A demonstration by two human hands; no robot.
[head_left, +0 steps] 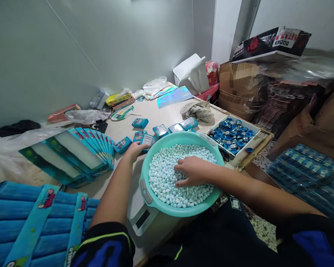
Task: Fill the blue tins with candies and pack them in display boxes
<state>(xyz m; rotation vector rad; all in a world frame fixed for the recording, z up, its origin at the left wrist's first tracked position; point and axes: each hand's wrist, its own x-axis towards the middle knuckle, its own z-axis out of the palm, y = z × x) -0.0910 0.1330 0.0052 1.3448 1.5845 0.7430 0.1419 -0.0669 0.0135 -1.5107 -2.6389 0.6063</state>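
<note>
The pale tablets (167,194) spread under my right hand (187,171) in the turquoise basin (180,212) should be light, hard and slippery, better scooped than pinched; my fingers lie loosely parted, though I can't tell if they hold any. My left hand (134,151) is at a small box (149,139), its grip unclear. The table (165,116) ends near the basin, a cap tray (253,138) crowds the right, and surface shows beyond the other boxes (160,131).

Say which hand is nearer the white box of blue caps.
Right. The right hand is among the pale tablets in the turquoise bowl, whose rim lies between it and the white box; the left hand is farther, past the bowl's opposite side, by the teal cartons.
</note>
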